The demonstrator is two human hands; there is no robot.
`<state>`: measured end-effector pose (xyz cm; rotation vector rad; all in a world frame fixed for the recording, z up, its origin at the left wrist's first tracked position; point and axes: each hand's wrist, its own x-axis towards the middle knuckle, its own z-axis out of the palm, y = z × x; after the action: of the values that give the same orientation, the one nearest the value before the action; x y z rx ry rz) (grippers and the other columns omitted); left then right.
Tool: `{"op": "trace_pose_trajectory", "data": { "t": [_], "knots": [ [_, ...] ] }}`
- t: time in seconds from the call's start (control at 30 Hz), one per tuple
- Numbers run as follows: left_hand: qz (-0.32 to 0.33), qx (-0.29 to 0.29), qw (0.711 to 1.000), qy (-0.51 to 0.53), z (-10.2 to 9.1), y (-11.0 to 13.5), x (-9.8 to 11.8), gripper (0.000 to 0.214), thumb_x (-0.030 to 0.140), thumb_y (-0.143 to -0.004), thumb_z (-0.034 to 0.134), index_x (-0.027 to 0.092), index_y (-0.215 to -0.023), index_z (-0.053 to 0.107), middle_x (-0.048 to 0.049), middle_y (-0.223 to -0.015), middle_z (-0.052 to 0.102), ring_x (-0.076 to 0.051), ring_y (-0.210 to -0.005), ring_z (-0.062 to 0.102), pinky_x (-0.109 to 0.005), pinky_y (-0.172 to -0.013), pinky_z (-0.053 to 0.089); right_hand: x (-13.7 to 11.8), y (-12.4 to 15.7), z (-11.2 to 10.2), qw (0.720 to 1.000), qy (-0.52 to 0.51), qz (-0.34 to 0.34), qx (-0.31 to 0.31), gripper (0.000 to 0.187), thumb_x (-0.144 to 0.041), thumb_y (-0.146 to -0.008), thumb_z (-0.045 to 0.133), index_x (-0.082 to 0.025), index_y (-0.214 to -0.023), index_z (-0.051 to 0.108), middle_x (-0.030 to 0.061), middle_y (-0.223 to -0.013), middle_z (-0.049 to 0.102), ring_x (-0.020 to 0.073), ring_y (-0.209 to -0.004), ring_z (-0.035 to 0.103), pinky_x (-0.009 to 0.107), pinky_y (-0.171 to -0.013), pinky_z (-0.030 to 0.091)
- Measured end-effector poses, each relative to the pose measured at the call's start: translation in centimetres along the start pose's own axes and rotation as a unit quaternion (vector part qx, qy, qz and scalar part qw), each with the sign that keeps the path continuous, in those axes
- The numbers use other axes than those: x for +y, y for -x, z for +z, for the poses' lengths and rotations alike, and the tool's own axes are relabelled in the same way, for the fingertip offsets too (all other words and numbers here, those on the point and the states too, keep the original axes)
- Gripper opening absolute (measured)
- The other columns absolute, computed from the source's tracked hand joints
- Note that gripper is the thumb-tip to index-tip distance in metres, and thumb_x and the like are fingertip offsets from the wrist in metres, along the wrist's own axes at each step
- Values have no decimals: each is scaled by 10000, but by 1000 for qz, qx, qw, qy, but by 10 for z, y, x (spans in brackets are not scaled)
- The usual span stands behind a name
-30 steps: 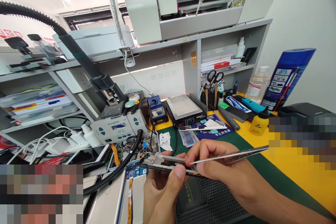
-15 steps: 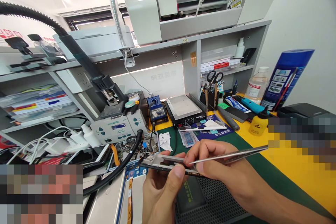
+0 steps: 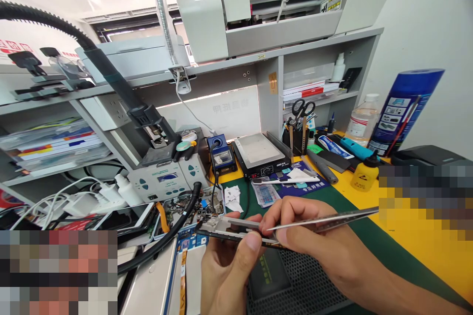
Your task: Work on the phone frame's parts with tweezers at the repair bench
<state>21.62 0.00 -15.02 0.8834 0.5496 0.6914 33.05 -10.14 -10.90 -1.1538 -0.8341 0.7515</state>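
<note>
My left hand [image 3: 231, 266] grips an opened phone frame [image 3: 225, 226] from below and from its near side, thumb pressed on the edge. The frame is thin, with a dark rim and a pale metal inside, and is held tilted above the bench. My right hand [image 3: 314, 241] is closed on metal tweezers [image 3: 340, 216], whose back end sticks out to the right. Right-hand fingertips touch or nearly touch the frame's right end and hide the tweezers' tips. Beneath the hands lies a dark perforated mat [image 3: 314, 285] with a black flat pad [image 3: 269, 273] on it.
Left of the hands are a hot-air station [image 3: 170, 177], its black hose [image 3: 177, 226], a tray of circuit boards [image 3: 173, 209] and a pale tablet-like panel [image 3: 148, 275]. Behind stand a heating plate [image 3: 260, 152] and scissors [image 3: 303, 108]. A yellow bottle [image 3: 364, 174] stands to the right.
Hands, frame and tweezers stay in almost the same place. The whole view has shifted very slightly.
</note>
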Motion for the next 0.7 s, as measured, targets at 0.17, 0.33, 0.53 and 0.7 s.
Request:
{"op": "trace_pose_trajectory", "data": {
  "t": [0.17, 0.33, 0.53, 0.7],
  "knots": [
    [-4, -7, 1000, 7, 0, 1, 1, 606, 461, -672, 894, 211, -1151, 617, -126, -1100, 782, -319, -1063, 728, -426, -924, 569, -4, -1, 2, 1000, 11, 4, 8, 230, -212, -848, 647, -205, -644, 541, 56, -850, 678, 258, -901, 647, 408, -867, 477],
    [-4, -3, 1000, 13, 1, 1, 3, 582, 419, -674, 906, 215, -1136, 617, -117, -1068, 794, -311, -1035, 742, -424, -903, 580, 0, 0, 0, 1000, 18, 0, 3, 219, -225, -849, 655, -205, -656, 554, 55, -859, 683, 253, -891, 640, 403, -852, 473],
    [-2, 2, 999, 32, 3, 1, 2, 539, 418, -668, 906, 218, -1098, 649, -93, -1035, 802, -314, -1033, 746, -421, -919, 575, -1, 1, 2, 1000, 1, 1, 9, 218, -218, -836, 657, -205, -648, 548, 55, -852, 682, 259, -900, 642, 407, -865, 475],
    [3, 5, 1000, 8, 0, 1, 1, 607, 452, -639, 920, 238, -1125, 627, -91, -1051, 802, -293, -1016, 750, -382, -884, 577, -4, 1, 3, 1000, 2, 1, 10, 209, -232, -855, 657, -203, -671, 564, 61, -870, 691, 257, -903, 645, 429, -893, 481]
  ]
}}
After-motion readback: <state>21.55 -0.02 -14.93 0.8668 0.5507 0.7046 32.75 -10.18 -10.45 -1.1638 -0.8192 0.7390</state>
